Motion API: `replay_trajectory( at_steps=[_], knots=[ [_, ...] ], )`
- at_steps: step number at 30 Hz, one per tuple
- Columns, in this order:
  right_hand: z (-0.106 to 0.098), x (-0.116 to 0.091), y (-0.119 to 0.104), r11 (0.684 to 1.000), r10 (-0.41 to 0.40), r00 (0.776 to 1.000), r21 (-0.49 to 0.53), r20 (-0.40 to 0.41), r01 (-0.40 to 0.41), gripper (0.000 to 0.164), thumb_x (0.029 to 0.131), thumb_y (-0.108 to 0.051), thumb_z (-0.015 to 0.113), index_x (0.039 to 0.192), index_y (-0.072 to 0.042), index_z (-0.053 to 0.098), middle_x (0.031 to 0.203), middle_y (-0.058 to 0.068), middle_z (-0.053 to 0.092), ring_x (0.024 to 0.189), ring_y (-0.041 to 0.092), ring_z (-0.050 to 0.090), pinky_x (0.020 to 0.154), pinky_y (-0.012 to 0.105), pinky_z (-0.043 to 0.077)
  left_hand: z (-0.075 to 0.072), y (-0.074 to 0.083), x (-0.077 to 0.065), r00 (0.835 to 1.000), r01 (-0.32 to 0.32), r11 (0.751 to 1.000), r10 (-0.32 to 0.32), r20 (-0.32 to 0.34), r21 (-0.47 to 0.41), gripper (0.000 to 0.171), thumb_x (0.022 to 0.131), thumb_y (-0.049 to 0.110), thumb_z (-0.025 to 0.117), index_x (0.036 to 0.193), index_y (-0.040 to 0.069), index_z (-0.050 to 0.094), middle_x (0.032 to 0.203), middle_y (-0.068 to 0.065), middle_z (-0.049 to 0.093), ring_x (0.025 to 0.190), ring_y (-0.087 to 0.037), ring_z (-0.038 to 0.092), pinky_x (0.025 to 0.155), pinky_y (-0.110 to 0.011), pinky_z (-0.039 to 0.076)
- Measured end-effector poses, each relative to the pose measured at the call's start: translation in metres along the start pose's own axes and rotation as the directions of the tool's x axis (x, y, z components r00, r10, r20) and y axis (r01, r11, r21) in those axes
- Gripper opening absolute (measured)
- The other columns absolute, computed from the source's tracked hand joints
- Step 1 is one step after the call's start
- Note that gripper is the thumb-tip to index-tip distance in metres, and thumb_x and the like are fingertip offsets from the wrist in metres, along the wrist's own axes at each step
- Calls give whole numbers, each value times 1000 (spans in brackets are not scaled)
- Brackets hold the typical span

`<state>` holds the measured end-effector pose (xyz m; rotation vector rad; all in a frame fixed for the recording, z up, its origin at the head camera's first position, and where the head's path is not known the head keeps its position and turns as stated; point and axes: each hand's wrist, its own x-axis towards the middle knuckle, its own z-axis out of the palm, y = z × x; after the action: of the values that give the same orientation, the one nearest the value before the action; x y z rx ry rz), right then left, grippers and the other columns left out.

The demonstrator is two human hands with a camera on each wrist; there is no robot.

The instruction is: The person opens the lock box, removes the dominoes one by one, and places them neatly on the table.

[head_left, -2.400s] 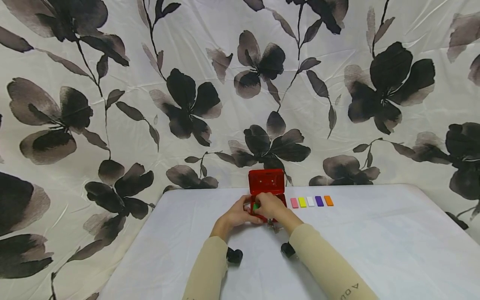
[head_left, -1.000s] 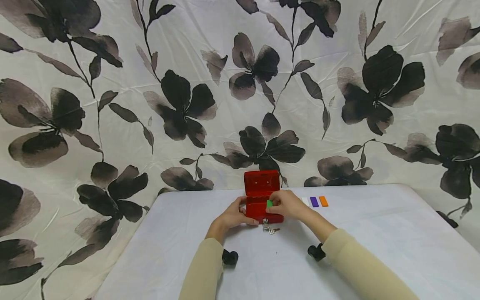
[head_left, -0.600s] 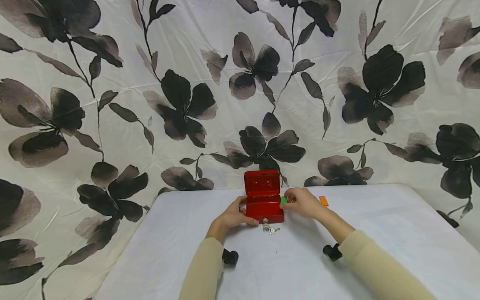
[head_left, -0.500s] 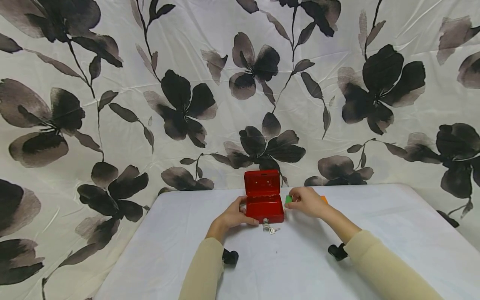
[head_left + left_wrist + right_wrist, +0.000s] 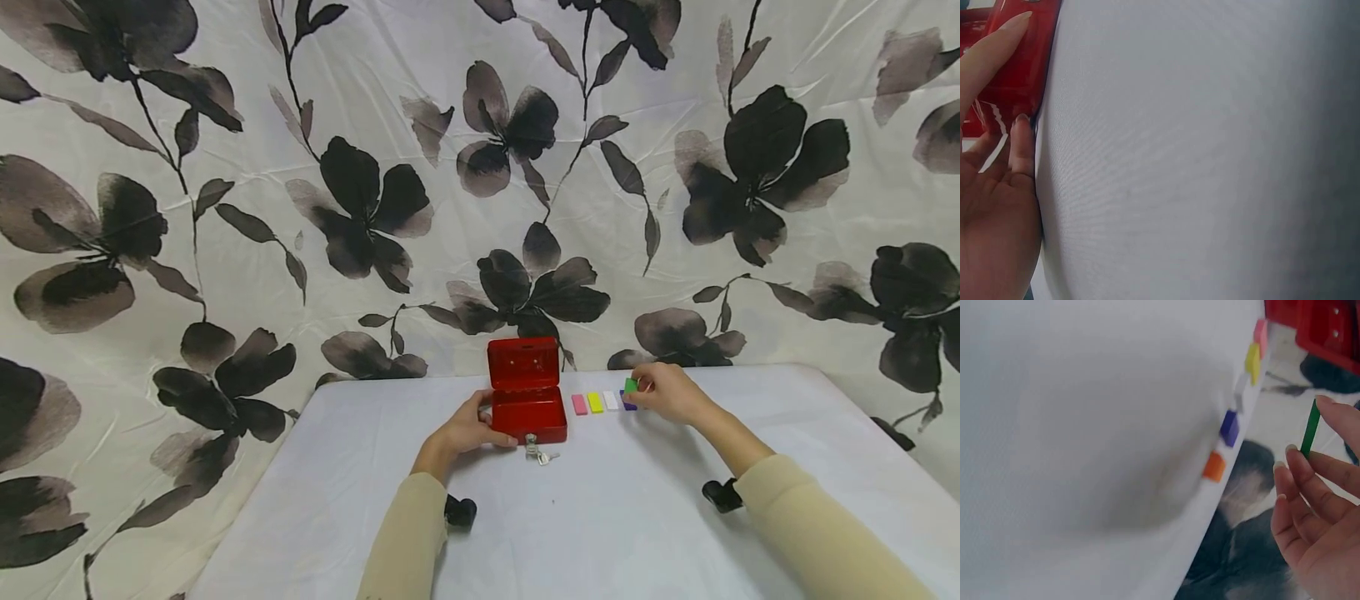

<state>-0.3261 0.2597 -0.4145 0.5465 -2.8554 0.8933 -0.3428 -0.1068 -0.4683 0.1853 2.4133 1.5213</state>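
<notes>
A small red cash box stands with its lid raised near the table's back edge. My left hand grips its left front corner, thumb along the front and fingers at the side. Between thumb and fingertips my right hand pinches a thin green block, held over the right end of a row of similar blocks. That row runs pink, yellow, white, purple and orange. In the head view the orange block is hidden behind the right hand.
Keys hang from the lock at the box's front. White cloth covers the table, and a floral curtain hangs right behind its back edge. A black wrist camera sits below the left wrist, another below the right.
My right hand has lifted the green block out of the cash box and carried it right, past the pink, yellow and white blocks. The left hand keeps its grip on the box.
</notes>
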Motion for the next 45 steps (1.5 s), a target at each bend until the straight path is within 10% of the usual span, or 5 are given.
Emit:
replay_trajectory(
  at_steps=[15, 45],
  knots=[
    [-12, -7, 54, 997, 60, 998, -52, 23, -58, 30, 85, -17, 80, 98, 8, 69, 79, 7, 62, 74, 21, 54, 68, 35, 45, -2, 0, 0, 1000, -25, 1000, 25, 9, 11, 100, 73, 20, 94, 154, 8, 36, 115, -10, 55, 105, -26, 50, 98, -46, 48],
    [-12, 2, 74, 993, 118, 977, -35, 180, -114, 37, 89, -14, 78, 115, 9, 65, 84, 7, 55, 81, 24, 50, 75, 37, 43, -2, 2, -3, 1000, -14, 1000, 14, 8, 16, 100, 73, 20, 94, 154, 8, 36, 111, -11, 57, 104, -26, 51, 101, -49, 44]
  ],
)
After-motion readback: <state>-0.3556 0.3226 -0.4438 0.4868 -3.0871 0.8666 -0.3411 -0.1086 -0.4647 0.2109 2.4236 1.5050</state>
